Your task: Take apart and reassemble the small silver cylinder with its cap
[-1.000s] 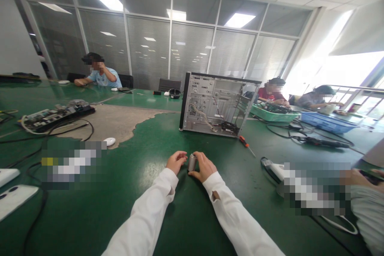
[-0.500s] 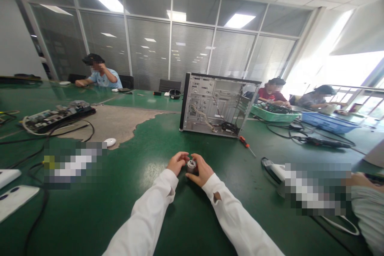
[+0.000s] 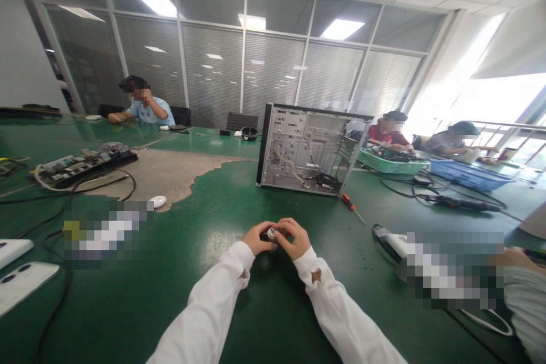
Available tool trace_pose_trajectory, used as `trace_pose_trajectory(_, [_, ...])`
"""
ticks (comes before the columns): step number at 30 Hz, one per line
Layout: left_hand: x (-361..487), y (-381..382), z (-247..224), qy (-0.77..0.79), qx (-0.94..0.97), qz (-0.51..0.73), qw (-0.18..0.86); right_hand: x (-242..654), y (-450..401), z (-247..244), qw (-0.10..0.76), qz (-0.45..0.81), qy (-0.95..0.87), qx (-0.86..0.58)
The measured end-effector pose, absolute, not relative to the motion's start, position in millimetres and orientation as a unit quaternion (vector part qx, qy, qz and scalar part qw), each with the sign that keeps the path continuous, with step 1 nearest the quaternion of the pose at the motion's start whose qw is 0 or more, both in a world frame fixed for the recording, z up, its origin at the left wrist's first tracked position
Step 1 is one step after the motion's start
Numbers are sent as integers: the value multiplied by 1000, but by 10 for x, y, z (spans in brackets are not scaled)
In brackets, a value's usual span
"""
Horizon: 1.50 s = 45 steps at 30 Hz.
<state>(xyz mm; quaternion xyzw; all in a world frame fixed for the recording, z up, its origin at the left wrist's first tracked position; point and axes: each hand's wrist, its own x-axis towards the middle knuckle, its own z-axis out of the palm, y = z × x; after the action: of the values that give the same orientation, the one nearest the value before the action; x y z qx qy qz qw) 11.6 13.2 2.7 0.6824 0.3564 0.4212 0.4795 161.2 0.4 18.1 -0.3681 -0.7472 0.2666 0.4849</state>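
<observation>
Compared with 0.5 s earlier, the left hand [image 3: 259, 238] had come in against the small metal cylinder [image 3: 271, 233], where before a gap separated them. The right hand [image 3: 295, 239] had shifted from around its side to the exposed end. The open computer case [image 3: 307, 148] showed no change of place.

Cylinder: silvery, round, mostly covered by fingers. A pale ringed end with a dark middle faced up toward the wearer. It sat on the near side of the case, in front of the case's left part, over the green table [image 3: 273, 318]; contact with the table could not be told.

Pose: 2 forearms in white sleeves converged toward the case. Left hand curled, holding the cylinder between thumb and fingers. Right hand narrow, fingers bent, tips at the ringed end; whether it also gripped could not be told.
</observation>
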Motion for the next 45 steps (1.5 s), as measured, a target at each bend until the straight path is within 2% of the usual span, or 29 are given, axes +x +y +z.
trace_pose_trajectory(5, [105, 143, -12, 381, 708, 404, 435, 1591, 56, 108, 504, 279, -727, -373])
trace_pose_trajectory(8, [96, 157, -37, 385, 718, 396, 424, 1560, 53, 98, 535, 271, -711, -367])
trace_pose_trajectory(14, [94, 151, -29, 390, 727, 387, 412, 1523, 45, 114, 526, 233, -739, -351])
trace_pose_trajectory(17, [102, 148, -17, 398, 722, 390, 410, 1534, 48, 142, 552, 218, -727, -346])
trace_pose_trajectory(23, [122, 196, -72, 420, 675, 443, 414, 1710, 137, 164, 572, 191, -678, -421])
trace_pose_trajectory(30, [58, 319, -205, 505, 595, 532, 328, 1903, 344, -84, 484, 146, -711, -489])
trace_pose_trajectory(36, [26, 416, -281, 535, 540, 565, 323, 1912, 425, -224, 280, 103, -766, -569])
trace_pose_trajectory(40, [37, 446, -296, 534, 512, 577, 346, 1975, 439, -193, 173, 54, -730, -659])
trace_pose_trajectory(45, [37, 440, -276, 530, 499, 585, 358, 2092, 445, -161, 155, 37, -702, -694])
